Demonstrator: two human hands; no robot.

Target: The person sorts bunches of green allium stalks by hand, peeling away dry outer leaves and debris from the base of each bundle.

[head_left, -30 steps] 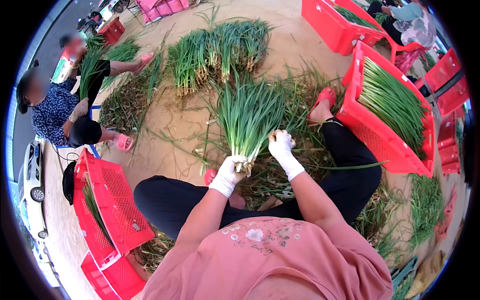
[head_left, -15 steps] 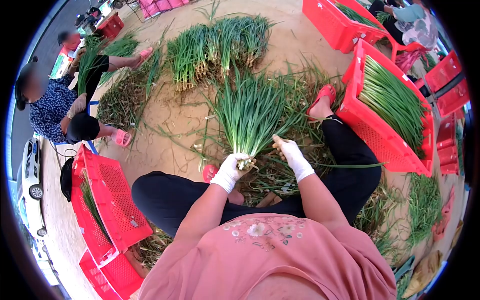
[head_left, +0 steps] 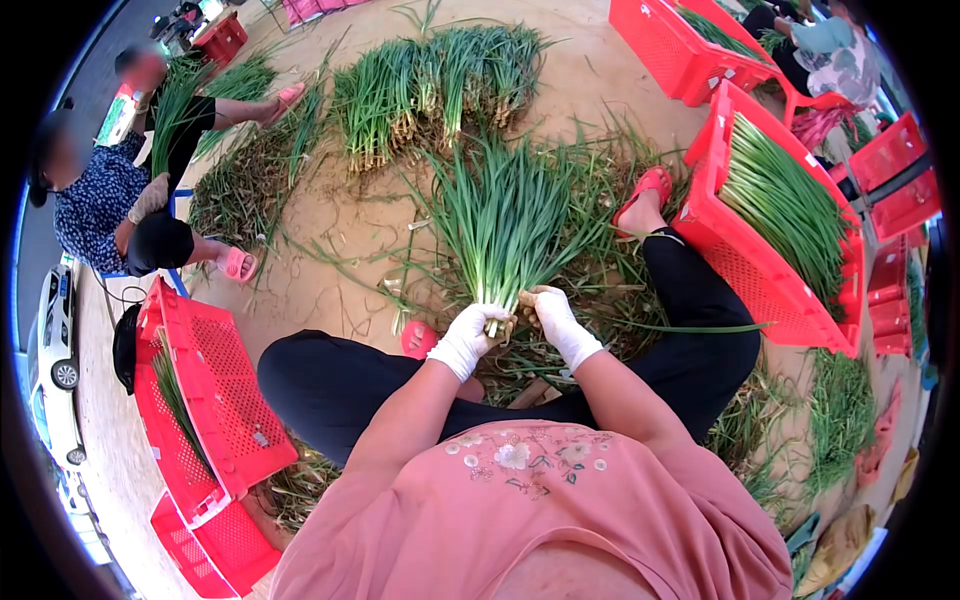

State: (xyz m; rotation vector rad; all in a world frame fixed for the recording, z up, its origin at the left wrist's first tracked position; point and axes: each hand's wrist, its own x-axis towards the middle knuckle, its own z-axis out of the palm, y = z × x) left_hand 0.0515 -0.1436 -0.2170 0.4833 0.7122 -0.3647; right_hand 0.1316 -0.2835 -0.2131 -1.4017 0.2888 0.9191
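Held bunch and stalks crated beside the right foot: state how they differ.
The held bunch fans out from the left hand; the crated stalks lie roughly parallel. The held bunch's pale ends point toward the camera; the crated stalks' point away. Both have green leaves.

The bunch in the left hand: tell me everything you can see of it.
The bunch has long, narrow green leaves, fanned out, narrowing to pale stems. The white-gloved left hand grips it near the stem ends, which poke out past the hand. It is in front of the person, leaves pointing away, toward the pile of bunches. The right hand is close beside the stems; whether it touches them is unclear, as is whether the leaf tips rest on anything.
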